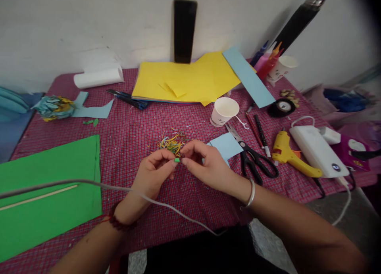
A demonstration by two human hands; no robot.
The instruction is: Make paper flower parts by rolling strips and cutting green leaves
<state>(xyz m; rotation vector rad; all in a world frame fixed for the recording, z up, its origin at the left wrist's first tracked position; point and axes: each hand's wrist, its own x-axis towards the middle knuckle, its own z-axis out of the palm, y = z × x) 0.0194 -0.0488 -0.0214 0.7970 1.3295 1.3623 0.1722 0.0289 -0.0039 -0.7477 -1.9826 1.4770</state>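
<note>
My left hand (153, 173) pinches a small green paper piece (177, 159) between thumb and fingers. Right beside it, the fingers of my right hand (205, 165) are curled into a pinch; whether they also grip the green piece is hard to see. Just beyond my fingertips lies a heap of thin yellow, blue and green paper shreds (172, 141). A light blue paper sheet (226, 147) lies by my right hand, with black-handled scissors (253, 155) touching it. A grey cable (166, 205) runs in front of my left wrist.
Green sheet (53, 163) with a thin stick (38, 197) at left; crumpled paper flower (56, 107) behind. Yellow sheets (184, 77) and a phone (185, 32) stand at the back. Rightward are a paper cup (224, 110), yellow glue gun (293, 157) and white power bank (318, 149).
</note>
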